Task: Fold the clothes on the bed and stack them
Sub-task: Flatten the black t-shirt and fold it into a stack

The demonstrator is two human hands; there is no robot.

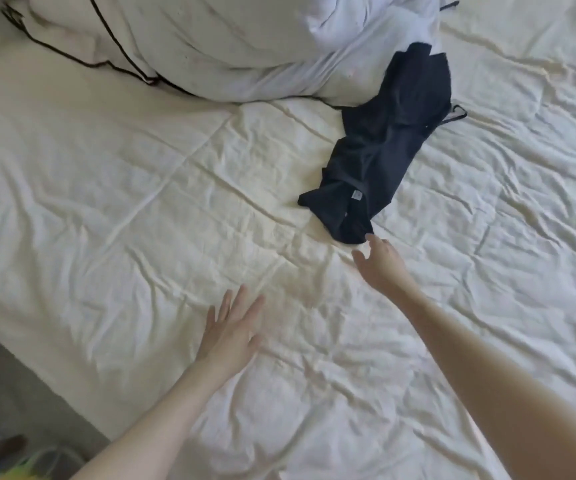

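Both hands' grip spread, right hand (381, 263) beside dark garment (383, 147), left hand (231, 327) over sheet (106, 202), bunched duvet (210, 43) behind.

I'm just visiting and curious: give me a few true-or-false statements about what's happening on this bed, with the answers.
1. The dark garment lies crumpled, not folded. True.
2. The right hand reaches toward the garment's near end. True.
3. The left hand holds a folded shirt. False: it is open, fingers straight, holding nothing.
4. The garment lies left of the left hand. False: it lies farther away and to the right.
5. A bunched white duvet lies at the far side of the cream sheet. True.
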